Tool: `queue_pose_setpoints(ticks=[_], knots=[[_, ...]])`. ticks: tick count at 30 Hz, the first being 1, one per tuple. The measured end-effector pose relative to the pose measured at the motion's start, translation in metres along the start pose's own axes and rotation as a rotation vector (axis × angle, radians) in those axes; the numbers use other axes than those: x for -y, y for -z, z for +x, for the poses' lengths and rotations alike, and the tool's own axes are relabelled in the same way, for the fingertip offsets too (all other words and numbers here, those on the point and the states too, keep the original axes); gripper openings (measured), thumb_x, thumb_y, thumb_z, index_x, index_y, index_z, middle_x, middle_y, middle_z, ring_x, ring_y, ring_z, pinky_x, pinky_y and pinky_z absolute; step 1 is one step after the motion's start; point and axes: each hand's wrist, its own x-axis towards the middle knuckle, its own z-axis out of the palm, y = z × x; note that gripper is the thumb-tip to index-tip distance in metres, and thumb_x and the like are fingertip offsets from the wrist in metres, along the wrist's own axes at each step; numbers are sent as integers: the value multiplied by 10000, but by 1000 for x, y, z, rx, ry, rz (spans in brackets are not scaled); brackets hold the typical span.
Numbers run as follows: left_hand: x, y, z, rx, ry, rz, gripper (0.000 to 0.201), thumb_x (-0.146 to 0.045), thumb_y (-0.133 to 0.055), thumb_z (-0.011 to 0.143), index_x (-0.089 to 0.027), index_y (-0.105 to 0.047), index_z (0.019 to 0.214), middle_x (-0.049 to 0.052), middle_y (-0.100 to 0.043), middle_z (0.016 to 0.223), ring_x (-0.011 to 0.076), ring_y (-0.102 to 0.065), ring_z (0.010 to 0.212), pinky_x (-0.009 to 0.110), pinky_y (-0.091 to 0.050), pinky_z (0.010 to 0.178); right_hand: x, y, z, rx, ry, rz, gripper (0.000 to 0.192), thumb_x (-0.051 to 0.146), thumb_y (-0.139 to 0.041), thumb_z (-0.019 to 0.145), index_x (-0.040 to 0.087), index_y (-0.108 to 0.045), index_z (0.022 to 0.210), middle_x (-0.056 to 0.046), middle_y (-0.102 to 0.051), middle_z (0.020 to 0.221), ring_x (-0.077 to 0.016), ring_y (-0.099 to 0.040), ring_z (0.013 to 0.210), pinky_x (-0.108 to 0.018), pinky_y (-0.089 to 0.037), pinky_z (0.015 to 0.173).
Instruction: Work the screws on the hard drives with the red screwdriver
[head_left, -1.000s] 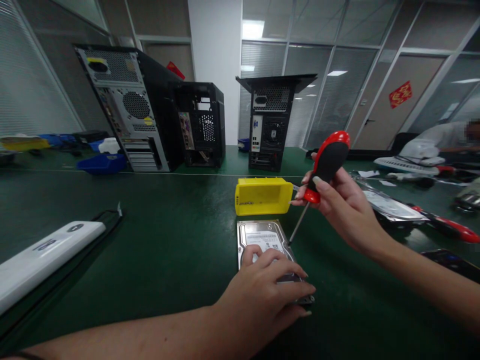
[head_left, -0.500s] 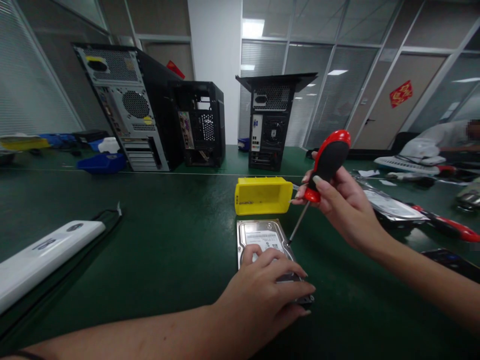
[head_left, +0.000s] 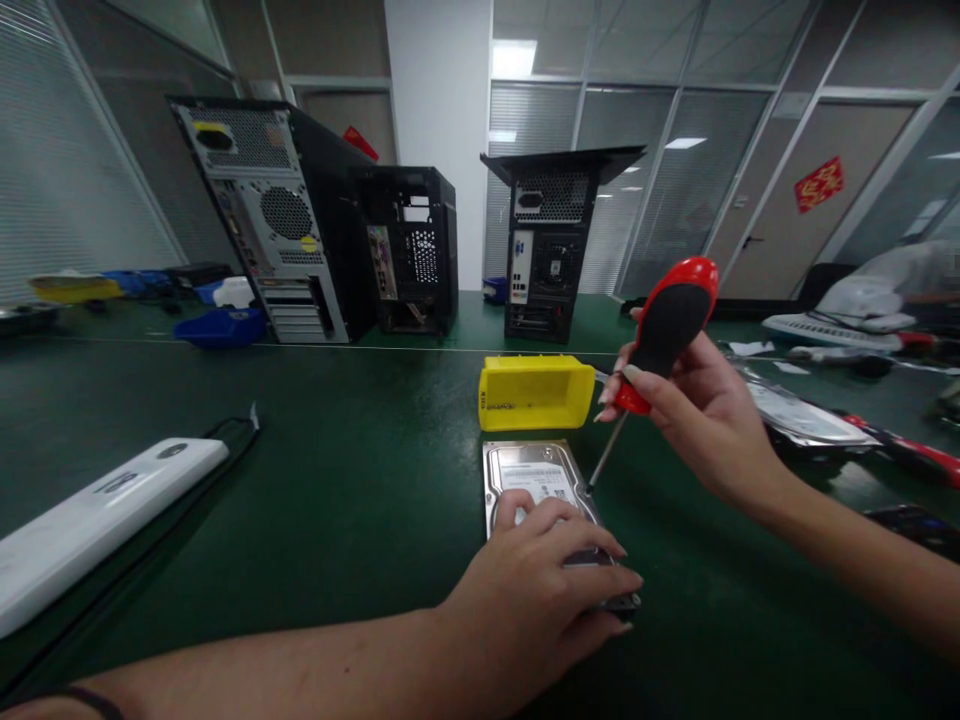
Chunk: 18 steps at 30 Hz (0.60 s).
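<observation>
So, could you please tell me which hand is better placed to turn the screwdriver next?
Probably the right hand: it grips the screwdriver, angled to the hard drive's right edge, while the left hand covers the drive's near part.

Office workshop: computer towers [head_left: 285, 215], glass partitions [head_left: 637, 150]

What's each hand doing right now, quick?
Left hand: open, spread over the hard drive.
Right hand: closed, holding the red-and-black screwdriver.

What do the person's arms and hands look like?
The left hand and right hand are ungloved, the fingers slender with longish nails. The visible forearms are bare; a thin dark band, perhaps a hem, crosses the left one at the picture's edge.
</observation>
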Motion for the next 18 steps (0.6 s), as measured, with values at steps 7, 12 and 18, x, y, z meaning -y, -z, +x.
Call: queue_pose_setpoints(ticks=[7,12,18], knots=[[-1,1,0,2,4,-14,228,-311,-534,902,-311,-562,1128,-39,-609,1173,174,-501,1075,368,-216,855,4,-3,-2,33,38,-16,356,264,-669,771,322,-530,1094,7,-567,904,-148,-643,740,-271,-577,600],[-2,2,1,3,4,-13,232,-316,-534,902,-309,-556,1133,-46,-604,1173,164,-500,1075,361,-210,850,8,-6,-5,33,48,-10,365,253,-658,780,320,-527,1114,0,-564,899,-149,-640,707,-282,-594,579],[-1,2,1,-7,-8,-4,235,-299,-552,891,-307,-559,1126,-57,-602,1169,157,-506,1064,355,-208,844,9,-6,-4,19,76,-16,374,249,-658,781,330,-533,1124,-7,-558,906,-165,-638,756,-305,-594,622]])
